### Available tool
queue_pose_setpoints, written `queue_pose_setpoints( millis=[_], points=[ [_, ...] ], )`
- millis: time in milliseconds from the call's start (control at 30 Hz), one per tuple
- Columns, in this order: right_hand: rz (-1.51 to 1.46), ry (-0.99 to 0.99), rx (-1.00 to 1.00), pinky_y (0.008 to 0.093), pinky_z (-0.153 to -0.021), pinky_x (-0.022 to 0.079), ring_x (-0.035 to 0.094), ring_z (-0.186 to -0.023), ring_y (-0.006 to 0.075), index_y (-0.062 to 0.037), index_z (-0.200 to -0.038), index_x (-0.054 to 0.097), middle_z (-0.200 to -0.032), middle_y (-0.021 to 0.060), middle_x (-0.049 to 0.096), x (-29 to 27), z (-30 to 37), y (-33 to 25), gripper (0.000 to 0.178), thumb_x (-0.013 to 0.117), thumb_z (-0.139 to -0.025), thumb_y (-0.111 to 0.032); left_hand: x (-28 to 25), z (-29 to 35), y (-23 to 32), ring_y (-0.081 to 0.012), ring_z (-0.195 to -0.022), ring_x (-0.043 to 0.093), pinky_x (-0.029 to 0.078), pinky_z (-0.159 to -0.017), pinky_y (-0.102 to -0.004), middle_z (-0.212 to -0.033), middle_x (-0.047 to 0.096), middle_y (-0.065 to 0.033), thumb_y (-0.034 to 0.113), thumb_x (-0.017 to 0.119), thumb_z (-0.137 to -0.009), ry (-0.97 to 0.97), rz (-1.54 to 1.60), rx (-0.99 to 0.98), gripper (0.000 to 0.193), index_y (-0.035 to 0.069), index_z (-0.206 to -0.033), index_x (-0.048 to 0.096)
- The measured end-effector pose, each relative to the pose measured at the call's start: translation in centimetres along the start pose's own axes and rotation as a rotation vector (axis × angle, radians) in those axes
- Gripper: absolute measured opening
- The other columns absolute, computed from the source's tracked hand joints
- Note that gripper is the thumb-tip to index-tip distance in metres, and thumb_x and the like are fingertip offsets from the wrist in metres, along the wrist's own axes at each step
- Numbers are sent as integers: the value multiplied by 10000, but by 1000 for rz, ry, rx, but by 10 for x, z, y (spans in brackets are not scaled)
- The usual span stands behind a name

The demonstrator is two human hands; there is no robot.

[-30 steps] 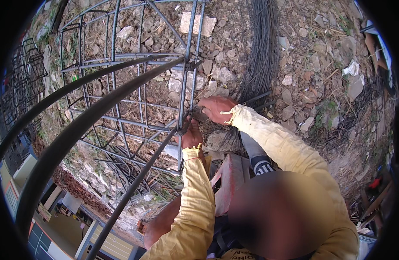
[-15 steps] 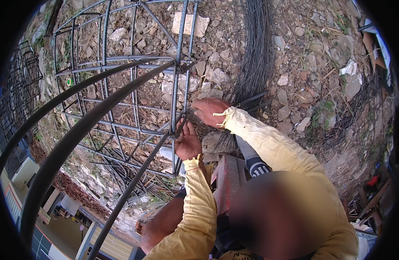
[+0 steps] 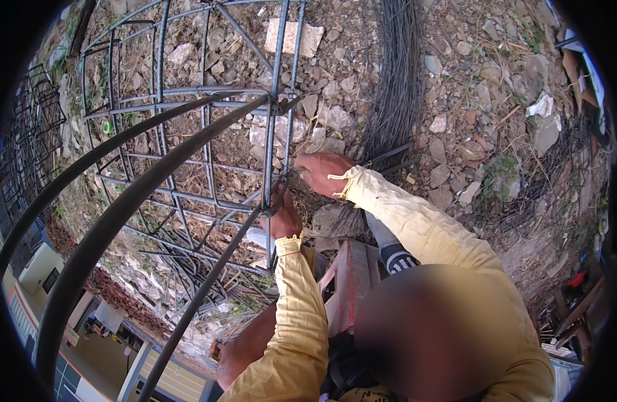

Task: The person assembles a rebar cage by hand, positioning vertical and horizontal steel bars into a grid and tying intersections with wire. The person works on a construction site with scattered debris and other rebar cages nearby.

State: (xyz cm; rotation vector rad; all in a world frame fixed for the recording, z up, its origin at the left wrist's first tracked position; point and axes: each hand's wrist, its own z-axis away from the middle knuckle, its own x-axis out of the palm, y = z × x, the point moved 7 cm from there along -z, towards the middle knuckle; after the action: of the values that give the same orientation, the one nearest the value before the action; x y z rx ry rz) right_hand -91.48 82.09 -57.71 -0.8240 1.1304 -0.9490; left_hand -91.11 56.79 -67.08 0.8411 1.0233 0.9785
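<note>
A cage of grey steel reinforcing bars (image 3: 214, 199) stands in front of me on the left. My left hand (image 3: 283, 218) is closed at one corner of it, its fingers curled round the bars where a long dark bar crosses an upright pair; the fingertips are partly hidden behind the steel. Just right of that corner, my right hand (image 3: 324, 173) is closed with bent fingers pressed together. Whatever it pinches is too small to make out. Beyond it lies a long bundle of thin dark wire (image 3: 394, 80).
Long bars (image 3: 154, 164) slope from the cage toward the lower left. A pale block (image 3: 295, 37) and broken stones (image 3: 335, 117) cover the rubble ground. Below my hands is a worn reddish-grey box-like thing (image 3: 352, 281). More bar cages (image 3: 37, 127) stand far left.
My left hand has turned from palm-up with loose fingers to curled round the bars at the corner, shifting slightly left. The right hand has barely moved.
</note>
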Motion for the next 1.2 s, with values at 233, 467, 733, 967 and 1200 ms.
queue_pose_setpoints(
  millis=[233,467,733,967,1200],
  points=[
    [-11,-38,105,486,-785,508,651,-881,412,-26,-1061,589,-886,226,660,2,8,10,230,603,-863,-144,32,3,54,-223,-913,649,535,-813,-338,-1020,657,-89,169,628,-929,133,21,-267,269,-9,-1129,601],
    [-11,61,105,502,-784,499,627,-869,442,21,-1064,553,-893,238,638,12,22,15,273,614,-839,-121,43,16,99,-247,-889,629,504,-801,-362,-1040,643,-151,186,611,-922,63,-302,-56,299,-12,-1144,634],
    [-27,-8,186,532,-725,488,621,-792,462,26,-880,533,-787,257,610,26,31,-14,196,606,-805,-140,53,5,99,-245,-925,567,451,-822,-404,-1003,558,-127,196,697,-874,29,-239,47,321,-4,-1101,592],
    [-22,2,67,540,-717,482,623,-787,448,15,-874,540,-794,246,609,18,26,-17,201,590,-811,-169,51,-5,80,-282,-939,567,450,-810,-420,-1024,542,-114,179,711,-850,-49,-317,168,278,22,-1061,620],
    [85,-33,80,524,-722,515,647,-789,432,-3,-895,561,-800,207,640,22,26,-21,174,580,-824,-161,49,-3,82,-303,-985,567,457,-830,-430,-1082,538,-132,131,726,-798,-70,-370,182,359,36,-1130,627]
  ],
)
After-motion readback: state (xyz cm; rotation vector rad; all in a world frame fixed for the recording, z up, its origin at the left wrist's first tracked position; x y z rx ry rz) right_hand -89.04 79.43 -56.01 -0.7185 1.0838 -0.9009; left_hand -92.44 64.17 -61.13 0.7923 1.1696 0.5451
